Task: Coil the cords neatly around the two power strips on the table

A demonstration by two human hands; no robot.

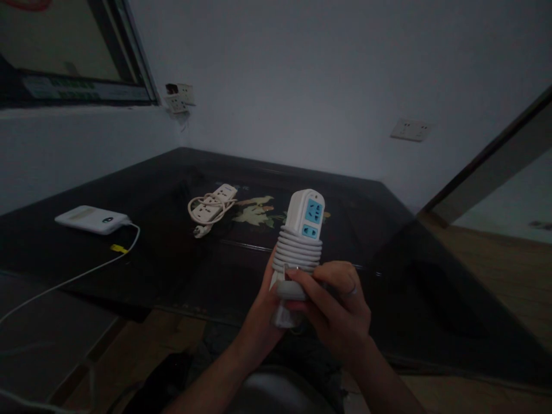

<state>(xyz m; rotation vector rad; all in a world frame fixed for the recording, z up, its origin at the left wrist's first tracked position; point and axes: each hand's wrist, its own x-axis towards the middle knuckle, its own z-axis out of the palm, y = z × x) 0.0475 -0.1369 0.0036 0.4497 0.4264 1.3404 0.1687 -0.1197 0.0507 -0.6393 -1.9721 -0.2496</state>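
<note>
A white power strip [296,207] with blue socket faces is held up over the table's near edge, tilted away from me. Its grey-white cord [297,248] is wound around the body in several tight turns. My left hand [264,305] grips the strip from the left and below, its fingers mostly hidden behind it. My right hand [340,299], with a ring on one finger, pinches the cord's plug [291,289] against the near part of the strip. Metal prongs show beside the fingertips.
On the dark table [172,276] lies a second power strip [213,206] with its cord looped over it. At the left are a white power bank [92,219] with a cable [81,280] and a yellow tag [118,249]. Wall sockets [411,130] are behind.
</note>
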